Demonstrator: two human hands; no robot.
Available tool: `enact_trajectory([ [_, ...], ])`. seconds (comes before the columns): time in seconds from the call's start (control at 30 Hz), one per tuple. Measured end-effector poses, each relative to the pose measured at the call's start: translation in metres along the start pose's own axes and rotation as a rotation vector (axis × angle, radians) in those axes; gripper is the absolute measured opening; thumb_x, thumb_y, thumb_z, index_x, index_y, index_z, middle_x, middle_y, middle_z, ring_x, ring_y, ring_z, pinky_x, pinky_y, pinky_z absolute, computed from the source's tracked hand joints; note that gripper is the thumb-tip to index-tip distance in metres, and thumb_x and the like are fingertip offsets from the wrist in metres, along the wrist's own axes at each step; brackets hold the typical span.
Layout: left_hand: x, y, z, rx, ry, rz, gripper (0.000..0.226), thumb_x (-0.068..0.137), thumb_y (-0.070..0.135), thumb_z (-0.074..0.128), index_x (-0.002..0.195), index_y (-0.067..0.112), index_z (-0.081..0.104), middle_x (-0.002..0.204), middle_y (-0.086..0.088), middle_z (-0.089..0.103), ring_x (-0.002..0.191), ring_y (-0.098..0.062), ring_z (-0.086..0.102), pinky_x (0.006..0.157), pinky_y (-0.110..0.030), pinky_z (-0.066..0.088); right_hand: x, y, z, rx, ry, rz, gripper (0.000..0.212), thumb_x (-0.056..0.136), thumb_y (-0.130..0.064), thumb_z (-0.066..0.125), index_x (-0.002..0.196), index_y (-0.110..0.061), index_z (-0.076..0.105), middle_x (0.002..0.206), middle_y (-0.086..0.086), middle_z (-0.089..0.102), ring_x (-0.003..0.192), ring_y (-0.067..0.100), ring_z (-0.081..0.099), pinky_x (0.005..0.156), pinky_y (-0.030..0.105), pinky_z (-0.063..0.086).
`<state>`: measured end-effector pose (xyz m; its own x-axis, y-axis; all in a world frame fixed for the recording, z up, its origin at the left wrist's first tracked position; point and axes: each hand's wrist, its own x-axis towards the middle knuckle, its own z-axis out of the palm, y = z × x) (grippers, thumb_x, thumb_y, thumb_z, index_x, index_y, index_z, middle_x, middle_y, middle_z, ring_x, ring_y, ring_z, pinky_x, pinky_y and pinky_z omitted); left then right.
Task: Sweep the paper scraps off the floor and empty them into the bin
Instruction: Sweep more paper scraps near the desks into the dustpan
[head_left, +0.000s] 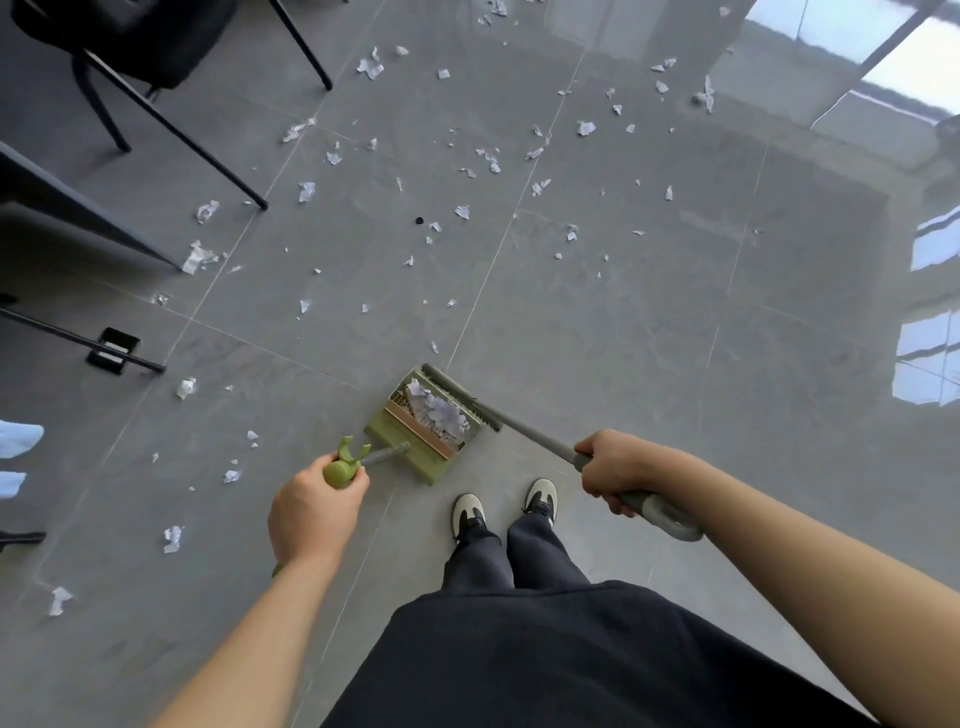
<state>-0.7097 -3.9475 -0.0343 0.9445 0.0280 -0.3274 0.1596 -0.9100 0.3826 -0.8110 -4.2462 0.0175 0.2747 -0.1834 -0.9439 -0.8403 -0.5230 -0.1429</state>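
the left hand (311, 506) curls its fingers round the green top of the olive-green plastic dustpan's (423, 434) upright handle, and the right hand (615, 470) wraps its fingers round the grey broom's (524, 428) long handle. the broom head lies along the dustpan's right edge, near the feet. torn white paper scraps (439, 410) fill the pan, with more scattered over the far and left grey tiled floor (675, 322).

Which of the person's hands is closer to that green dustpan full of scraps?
The left. The left hand grips the dustpan's own handle, just below-left of the pan. The right hand holds the broom handle farther off to the pan's right.
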Motion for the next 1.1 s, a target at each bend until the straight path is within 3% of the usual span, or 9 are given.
enact_trajectory([
  [0.5, 0.022, -0.027, -0.032, -0.060, 0.062, -0.184, 0.020, 0.081, 0.033, 0.071, 0.072, 0.018, 0.062, 0.064, -0.007, 0.056, 0.069, -0.038, 0.053, 0.063, -0.036, 0.045, 0.032, -0.053, -0.015, -0.051, -0.035, -0.022, 0.021, 0.074, 0.001, 0.040, 0.085, 0.000, 0.058, 0.052, 0.013, 0.054, 0.046, 0.027, 0.052, 0.049, 0.030, 0.047],
  [0.7, 0.030, -0.019, -0.040, -0.042, 0.101, -0.264, 0.021, 0.081, 0.034, 0.071, 0.074, 0.016, 0.064, 0.068, -0.011, 0.061, 0.071, -0.039, 0.054, 0.065, -0.036, 0.046, 0.061, -0.068, -0.037, -0.006, -0.083, -0.043, 0.027, 0.080, 0.003, 0.046, 0.106, 0.003, 0.054, 0.050, 0.013, 0.051, 0.036, 0.023, 0.048, 0.046, 0.027, 0.043],
  [0.87, 0.045, 0.008, -0.043, -0.042, 0.147, -0.328, 0.021, 0.082, 0.032, 0.072, 0.076, 0.013, 0.066, 0.070, -0.014, 0.062, 0.069, -0.038, 0.051, 0.063, -0.035, 0.042, 0.089, -0.097, -0.082, -0.058, -0.087, -0.081, 0.011, 0.081, 0.002, 0.048, 0.084, -0.001, 0.058, 0.045, 0.010, 0.049, 0.043, 0.024, 0.047, 0.046, 0.025, 0.040],
  [1.1, 0.075, 0.066, -0.041, -0.034, 0.189, -0.395, 0.021, 0.083, 0.029, 0.072, 0.072, 0.012, 0.065, 0.060, -0.006, 0.046, 0.067, -0.034, 0.044, 0.062, -0.033, 0.036, 0.146, -0.137, -0.162, -0.063, -0.031, -0.076, 0.011, 0.084, -0.001, 0.054, 0.093, 0.003, 0.059, 0.044, 0.011, 0.053, 0.047, 0.026, 0.050, 0.054, 0.032, 0.044],
])
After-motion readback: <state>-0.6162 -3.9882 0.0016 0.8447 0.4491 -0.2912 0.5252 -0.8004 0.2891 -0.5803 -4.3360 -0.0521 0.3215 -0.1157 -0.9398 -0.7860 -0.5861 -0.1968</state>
